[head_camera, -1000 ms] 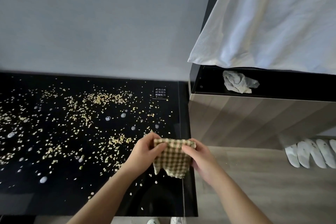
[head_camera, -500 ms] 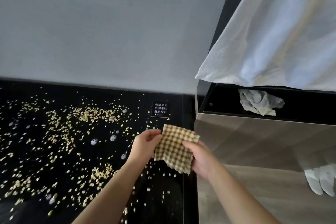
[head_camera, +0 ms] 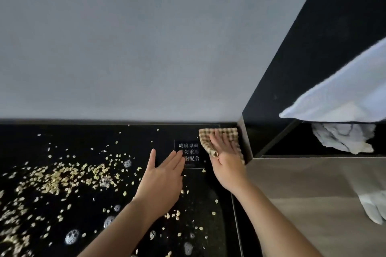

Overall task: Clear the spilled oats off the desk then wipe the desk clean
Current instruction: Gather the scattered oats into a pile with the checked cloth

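Oats (head_camera: 62, 177) are lying scattered over the black desk (head_camera: 87, 148), most of them off to the left of my left hand (head_camera: 161, 181), with a few flakes under my wrist and between my two forearms. Small foamy blobs (head_camera: 72, 236) are sitting among them, nearer to me than that hand. I am resting my left hand flat on the glass, fingers together and stretched out, holding nothing; its fingertips are touching the small sign with white lettering (head_camera: 189, 153). I am pressing my right hand (head_camera: 226, 156) down, palm open and fingers spread, on the checked cloth (head_camera: 217, 133), which is lying flat in the back corner of the desk, against the wall and just beside the cabinet (head_camera: 302, 175) to my right hand's right. Beyond that hand, the cabinet's dark open compartment (head_camera: 292, 142) is holding a crumpled whitish rag (head_camera: 342, 137). A white towel (head_camera: 342, 98) is hanging above the compartment. Lower on the right, something pale (head_camera: 373, 206) is lying on the wood; I cannot tell what.
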`<state>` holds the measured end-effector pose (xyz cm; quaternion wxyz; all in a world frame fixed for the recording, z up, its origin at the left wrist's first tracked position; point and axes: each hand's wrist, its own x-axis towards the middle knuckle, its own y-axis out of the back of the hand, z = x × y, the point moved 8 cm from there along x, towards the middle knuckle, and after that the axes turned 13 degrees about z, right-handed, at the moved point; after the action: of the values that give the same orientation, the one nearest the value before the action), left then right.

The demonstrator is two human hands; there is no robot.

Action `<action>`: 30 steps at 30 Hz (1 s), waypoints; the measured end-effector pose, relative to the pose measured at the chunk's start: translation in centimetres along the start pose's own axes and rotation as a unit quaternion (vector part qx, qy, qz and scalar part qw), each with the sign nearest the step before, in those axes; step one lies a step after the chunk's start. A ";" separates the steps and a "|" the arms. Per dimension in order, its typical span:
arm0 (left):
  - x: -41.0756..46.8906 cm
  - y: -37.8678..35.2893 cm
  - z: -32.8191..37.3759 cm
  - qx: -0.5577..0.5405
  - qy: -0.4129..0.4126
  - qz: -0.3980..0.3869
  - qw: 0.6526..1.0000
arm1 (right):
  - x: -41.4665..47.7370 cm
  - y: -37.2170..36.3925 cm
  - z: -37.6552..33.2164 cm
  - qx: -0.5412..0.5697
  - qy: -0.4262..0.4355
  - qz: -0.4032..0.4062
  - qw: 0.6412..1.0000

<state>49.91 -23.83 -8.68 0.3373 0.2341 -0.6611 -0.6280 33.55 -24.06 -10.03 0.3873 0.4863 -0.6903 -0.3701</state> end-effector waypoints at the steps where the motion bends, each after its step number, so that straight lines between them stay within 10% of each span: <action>1: 0.0 -0.1 -0.1 -0.012 -0.009 0.025 1.000 | 0.9 -0.2 -0.1 -0.004 -0.015 -0.008 1.000; 17: -1.0 1.0 0.0 -0.035 -0.004 -0.053 0.998 | -9.2 1.0 -2.1 0.063 0.049 -0.113 0.990; 22: -1.1 1.7 -0.1 -0.026 -0.001 -0.098 0.995 | -12.2 2.6 -2.5 0.204 -0.094 -0.204 0.953; 28: -0.8 1.6 -0.6 -0.029 -0.021 -0.128 0.991 | -5.7 7.4 -0.7 0.406 -0.337 0.114 0.842; 30: -0.9 1.4 -0.8 -0.030 -0.026 -0.130 0.991 | -2.7 6.0 -0.5 0.368 -0.328 0.148 0.857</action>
<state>51.29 -23.55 -7.48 0.2427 0.2918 -0.6145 -0.6916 32.30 -19.99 -4.93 -0.0185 0.3354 -0.9272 -0.1657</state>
